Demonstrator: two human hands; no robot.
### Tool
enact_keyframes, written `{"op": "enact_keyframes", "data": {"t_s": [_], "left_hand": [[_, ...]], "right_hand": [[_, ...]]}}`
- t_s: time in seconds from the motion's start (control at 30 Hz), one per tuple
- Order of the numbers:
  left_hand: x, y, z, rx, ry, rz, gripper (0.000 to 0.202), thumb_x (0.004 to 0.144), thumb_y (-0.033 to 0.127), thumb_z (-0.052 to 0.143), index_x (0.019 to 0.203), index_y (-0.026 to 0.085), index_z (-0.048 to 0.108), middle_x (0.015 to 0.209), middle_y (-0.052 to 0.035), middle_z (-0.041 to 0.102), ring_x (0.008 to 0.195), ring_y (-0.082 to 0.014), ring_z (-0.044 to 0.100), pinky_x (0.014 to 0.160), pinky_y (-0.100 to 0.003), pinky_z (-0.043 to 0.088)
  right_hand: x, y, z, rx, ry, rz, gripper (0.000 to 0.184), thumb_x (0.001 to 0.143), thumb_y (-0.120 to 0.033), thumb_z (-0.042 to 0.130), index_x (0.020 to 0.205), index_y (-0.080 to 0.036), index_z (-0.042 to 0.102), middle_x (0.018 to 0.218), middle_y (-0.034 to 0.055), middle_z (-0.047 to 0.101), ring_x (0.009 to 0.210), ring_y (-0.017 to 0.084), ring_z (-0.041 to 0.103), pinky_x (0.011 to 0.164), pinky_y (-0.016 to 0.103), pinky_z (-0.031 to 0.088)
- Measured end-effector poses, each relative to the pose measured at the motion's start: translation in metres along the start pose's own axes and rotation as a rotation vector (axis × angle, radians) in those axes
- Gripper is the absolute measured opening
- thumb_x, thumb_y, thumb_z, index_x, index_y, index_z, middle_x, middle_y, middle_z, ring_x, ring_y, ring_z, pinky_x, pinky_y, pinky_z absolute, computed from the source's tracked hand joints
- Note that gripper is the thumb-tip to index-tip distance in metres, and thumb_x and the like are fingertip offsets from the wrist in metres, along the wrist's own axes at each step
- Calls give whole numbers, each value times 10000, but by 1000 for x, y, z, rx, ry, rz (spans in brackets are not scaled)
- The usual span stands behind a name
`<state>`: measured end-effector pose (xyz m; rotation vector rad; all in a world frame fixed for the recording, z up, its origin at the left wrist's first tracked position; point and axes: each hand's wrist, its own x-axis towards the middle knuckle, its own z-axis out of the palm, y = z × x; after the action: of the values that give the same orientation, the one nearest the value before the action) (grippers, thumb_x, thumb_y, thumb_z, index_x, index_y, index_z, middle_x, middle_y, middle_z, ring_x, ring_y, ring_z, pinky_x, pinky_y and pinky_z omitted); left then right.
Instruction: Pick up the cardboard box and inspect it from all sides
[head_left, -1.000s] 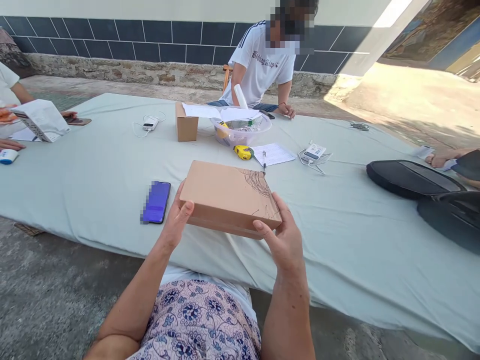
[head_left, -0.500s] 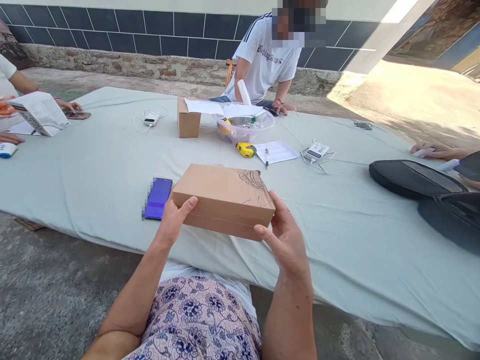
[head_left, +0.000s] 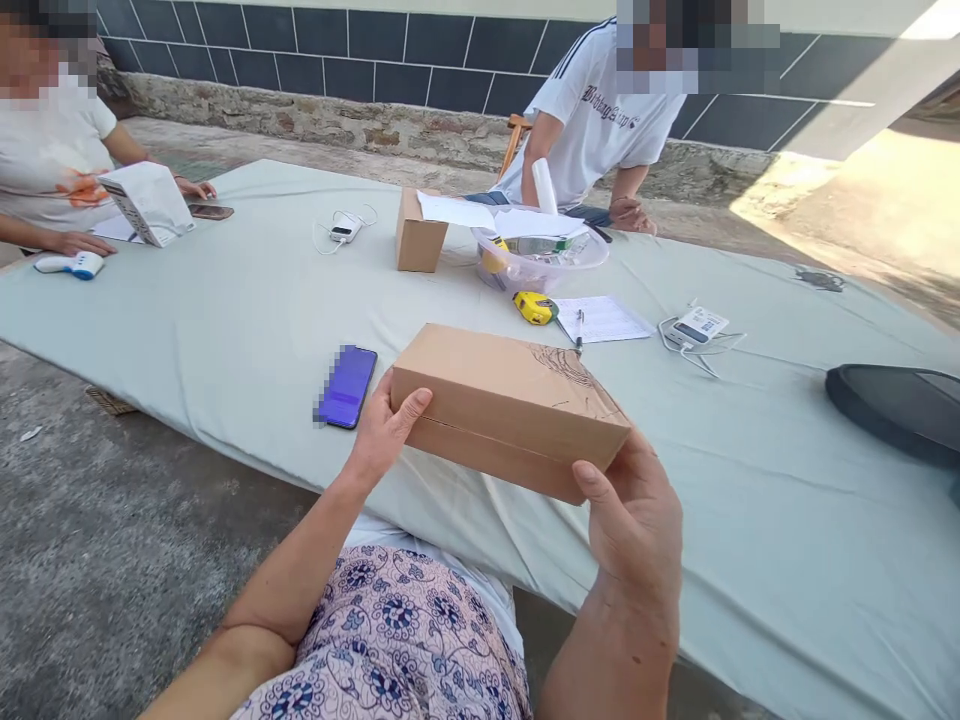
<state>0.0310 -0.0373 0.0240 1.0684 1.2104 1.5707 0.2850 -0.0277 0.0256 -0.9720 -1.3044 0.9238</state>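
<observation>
I hold a flat brown cardboard box (head_left: 510,405) with a dark scribble on its far right corner, lifted just above the pale green cloth (head_left: 247,310). My left hand (head_left: 382,435) grips the box's near left corner with the thumb on its front side. My right hand (head_left: 634,515) clasps the near right corner from below, fingers wrapped behind it. A phone with a blue screen (head_left: 346,386) lies on the cloth just left of the box.
Beyond lie a yellow tape measure (head_left: 534,307), a pen on a paper sheet (head_left: 600,320), a clear bowl (head_left: 536,262), a small upright box (head_left: 418,240) and two corded devices. Dark round cases (head_left: 896,405) sit right. One person sits across, another at far left.
The view has swung left, bringing the person at far left into sight. The box has tilted so its front side faces me more, and my right hand has slid lower under its corner.
</observation>
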Motion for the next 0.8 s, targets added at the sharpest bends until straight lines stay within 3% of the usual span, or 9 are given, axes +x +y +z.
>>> {"op": "enact_keyframes", "data": {"t_s": [0.23, 0.57, 0.8], "left_hand": [[-5, 4, 5, 19, -18, 15, 866, 742, 420, 870, 1490, 280, 458, 1396, -92, 634, 1274, -282, 601, 1034, -389, 523], [-3, 3, 1, 50, 86, 2, 679, 794, 448, 819, 1387, 244, 557, 1339, -106, 671, 1251, -307, 627, 1033, -441, 526], [2, -4, -4, 48, 82, -13, 673, 819, 487, 799, 1391, 242, 540, 1382, -103, 656, 1294, -301, 604, 1056, -433, 505]], "right_hand": [[0, -5, 5, 11, 51, -27, 582, 839, -390, 824, 1388, -305, 653, 1493, 73, 619, 1433, 342, 513, 1218, 581, 354], [2, 2, 11, -20, -22, -48, 587, 894, -460, 757, 1442, -304, 613, 1539, 100, 578, 1402, 334, 546, 1122, 491, 479], [2, 5, 9, -42, -89, -49, 600, 936, -488, 691, 1490, -297, 560, 1585, 100, 531, 1421, 320, 524, 1096, 460, 501]]}}
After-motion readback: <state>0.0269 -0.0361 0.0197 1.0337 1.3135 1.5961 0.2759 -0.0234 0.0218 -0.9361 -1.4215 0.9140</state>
